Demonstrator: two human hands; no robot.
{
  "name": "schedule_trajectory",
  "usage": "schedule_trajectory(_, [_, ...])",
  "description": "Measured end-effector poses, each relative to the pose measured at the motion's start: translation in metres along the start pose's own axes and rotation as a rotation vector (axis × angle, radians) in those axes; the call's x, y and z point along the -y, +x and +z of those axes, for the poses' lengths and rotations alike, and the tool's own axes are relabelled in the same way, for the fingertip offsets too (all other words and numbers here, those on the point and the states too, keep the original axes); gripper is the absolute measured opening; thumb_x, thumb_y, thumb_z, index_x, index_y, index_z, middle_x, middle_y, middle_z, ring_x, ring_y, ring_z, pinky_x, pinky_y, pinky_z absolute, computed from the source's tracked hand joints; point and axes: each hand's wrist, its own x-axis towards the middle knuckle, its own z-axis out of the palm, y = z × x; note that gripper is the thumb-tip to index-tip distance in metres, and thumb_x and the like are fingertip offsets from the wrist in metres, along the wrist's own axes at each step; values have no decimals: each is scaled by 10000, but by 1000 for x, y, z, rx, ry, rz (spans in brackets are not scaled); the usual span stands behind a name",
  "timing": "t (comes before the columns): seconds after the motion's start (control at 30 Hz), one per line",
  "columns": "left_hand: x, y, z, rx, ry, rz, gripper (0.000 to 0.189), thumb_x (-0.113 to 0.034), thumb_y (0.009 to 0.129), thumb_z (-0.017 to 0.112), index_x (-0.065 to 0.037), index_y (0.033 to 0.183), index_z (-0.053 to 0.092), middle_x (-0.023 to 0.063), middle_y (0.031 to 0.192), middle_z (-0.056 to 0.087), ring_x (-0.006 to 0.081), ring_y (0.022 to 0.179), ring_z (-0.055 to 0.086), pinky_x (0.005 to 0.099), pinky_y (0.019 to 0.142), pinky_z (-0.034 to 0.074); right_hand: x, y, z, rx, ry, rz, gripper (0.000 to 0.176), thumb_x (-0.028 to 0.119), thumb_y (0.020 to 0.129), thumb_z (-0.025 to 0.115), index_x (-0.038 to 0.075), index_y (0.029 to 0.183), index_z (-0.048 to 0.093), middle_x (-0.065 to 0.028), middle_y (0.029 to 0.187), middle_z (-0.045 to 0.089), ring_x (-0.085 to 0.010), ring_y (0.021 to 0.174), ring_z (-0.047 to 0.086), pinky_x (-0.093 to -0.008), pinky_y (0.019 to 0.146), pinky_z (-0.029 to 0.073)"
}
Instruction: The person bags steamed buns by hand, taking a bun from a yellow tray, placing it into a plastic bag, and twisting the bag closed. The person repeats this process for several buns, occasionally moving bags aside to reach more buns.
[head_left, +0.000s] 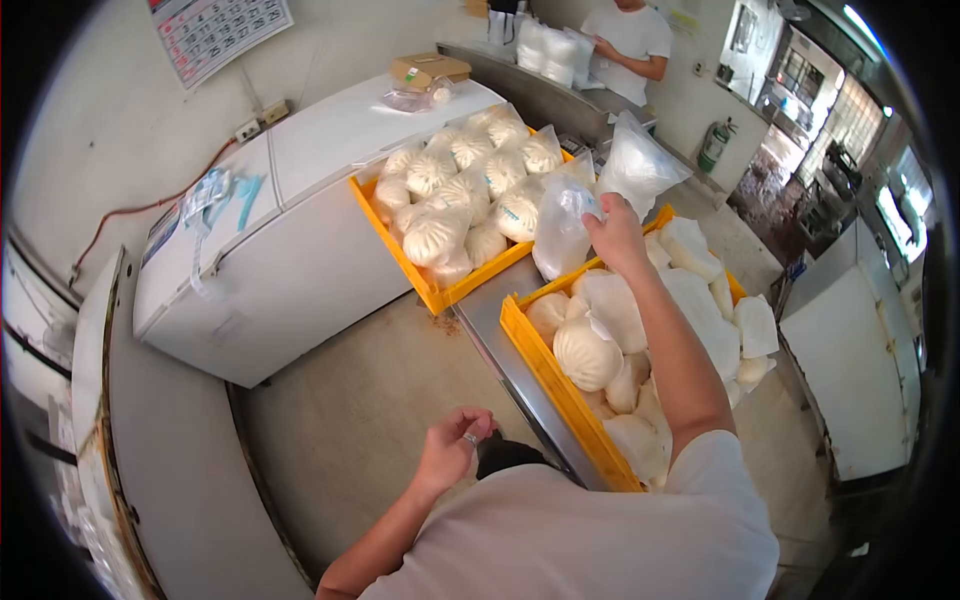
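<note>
My right hand (616,232) reaches over the right crate, its fingers pinched at the edge of a clear plastic bag (563,228) between the two crates. Low in front of my body, my left hand (455,445) is curled, with a ring on one finger; what it holds, if anything, is hidden. White buns (587,353) and flat white papers lie in the yellow crate (565,400) under my right arm. Bagged buns (437,236) fill the other yellow crate (425,285). A bulging clear bag (640,158) stands just behind my right hand.
The left-hand crate rests partly on a white chest freezer (300,230), which bears a cardboard box (430,70) and masks (215,195). Another person (630,50) stands at the back beside stacked white packs (548,50). A metal table (500,340) edge runs beside me.
</note>
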Motion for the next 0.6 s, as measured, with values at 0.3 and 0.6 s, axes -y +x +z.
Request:
schedule_trajectory(0.3, [-62,152,-22,180,47,-10,215,-148,1026,586,39,1119,638,79,991,692,151,901,641,292,851,519,26,43,0,-268,245,38,151,160,880,706,24,884,642,-210,798,671,-408,783,650,-474,711,508])
schedule_trajectory(0.6, [-94,303,16,633,105,-64,249,-180,1041,553,24,1164,624,85,1039,690,158,940,640,295,880,519,50,80,-15,-383,520,301,164,181,977,627,24,939,653,-36,790,633,-156,706,615,-331,615,477])
